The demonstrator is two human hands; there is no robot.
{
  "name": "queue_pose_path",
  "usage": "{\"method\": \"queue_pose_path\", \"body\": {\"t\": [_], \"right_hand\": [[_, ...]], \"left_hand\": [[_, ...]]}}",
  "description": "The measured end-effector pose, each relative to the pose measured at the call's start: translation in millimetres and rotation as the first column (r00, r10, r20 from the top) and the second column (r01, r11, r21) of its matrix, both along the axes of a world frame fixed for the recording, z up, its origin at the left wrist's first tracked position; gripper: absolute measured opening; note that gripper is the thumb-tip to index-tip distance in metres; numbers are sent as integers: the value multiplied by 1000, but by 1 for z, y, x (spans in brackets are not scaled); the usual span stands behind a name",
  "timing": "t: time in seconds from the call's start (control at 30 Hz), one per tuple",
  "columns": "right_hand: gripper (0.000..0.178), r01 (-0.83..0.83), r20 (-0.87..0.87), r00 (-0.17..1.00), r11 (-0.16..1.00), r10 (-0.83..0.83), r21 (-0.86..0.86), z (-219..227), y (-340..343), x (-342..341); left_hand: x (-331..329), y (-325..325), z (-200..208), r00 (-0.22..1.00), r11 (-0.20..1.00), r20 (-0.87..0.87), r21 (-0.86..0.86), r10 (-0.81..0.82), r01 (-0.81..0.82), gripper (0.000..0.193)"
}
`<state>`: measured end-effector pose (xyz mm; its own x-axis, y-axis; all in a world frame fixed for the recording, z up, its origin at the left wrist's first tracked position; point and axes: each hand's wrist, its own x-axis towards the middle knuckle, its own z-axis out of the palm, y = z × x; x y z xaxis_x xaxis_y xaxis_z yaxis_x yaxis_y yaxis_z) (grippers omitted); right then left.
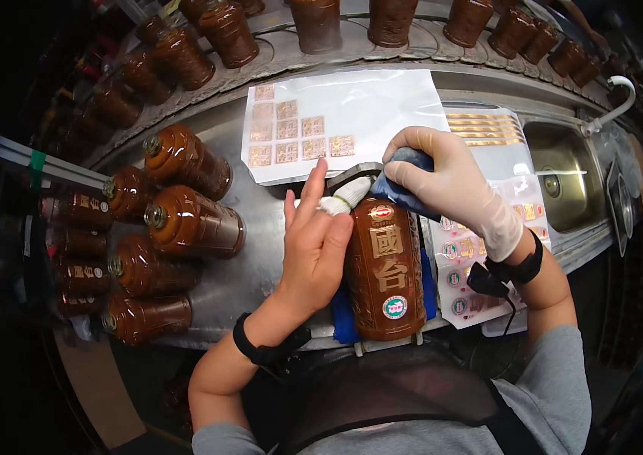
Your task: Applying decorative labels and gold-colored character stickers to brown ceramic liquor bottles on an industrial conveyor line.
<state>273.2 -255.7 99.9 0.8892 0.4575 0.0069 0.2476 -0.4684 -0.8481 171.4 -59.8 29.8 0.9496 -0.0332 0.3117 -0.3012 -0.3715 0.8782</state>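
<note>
A brown glazed bottle (386, 262) with gold lettering and small round labels lies on a blue pad (344, 322) before me, its base toward me. My right hand (454, 174), in a pale glove, pinches a dark blue cloth (405, 199) at the bottle's far end. My bare left hand (312, 250) is open, fingers stretched forward along the bottle's left side. Its thumb is close to the bottle's shoulder; whether it touches, I cannot tell. Beside these fingers is a white wrapped piece (348, 197) on a dark metal bracket (355, 173). The cloth and glove hide the bottle's neck.
A white sheet (382, 106) of square gold stickers lies beyond the bottle. Sheets of round and gold labels (454, 280) lie to its right, near a metal sink (564, 182). Several brown bottles (192, 220) lie at left; more stand along a curved conveyor (276, 57) behind.
</note>
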Motion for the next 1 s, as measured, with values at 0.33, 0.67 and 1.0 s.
{"method": "queue_pose_path", "body": {"t": [0.33,0.67,1.0], "right_hand": [[19,61,203,978,998,-55,-23,-19,-2,11],[16,219,189,954,972,-232,90,-18,-44,-25],[17,155,150,973,976,-178,154,-1,-15,-41]], "left_hand": [[-5,3,4,984,965,172,262,-41,-5,34],[2,-14,12,872,961,489,245,-7,-130,34],[-4,-8,-2,957,977,247,114,151,-183,32]]}}
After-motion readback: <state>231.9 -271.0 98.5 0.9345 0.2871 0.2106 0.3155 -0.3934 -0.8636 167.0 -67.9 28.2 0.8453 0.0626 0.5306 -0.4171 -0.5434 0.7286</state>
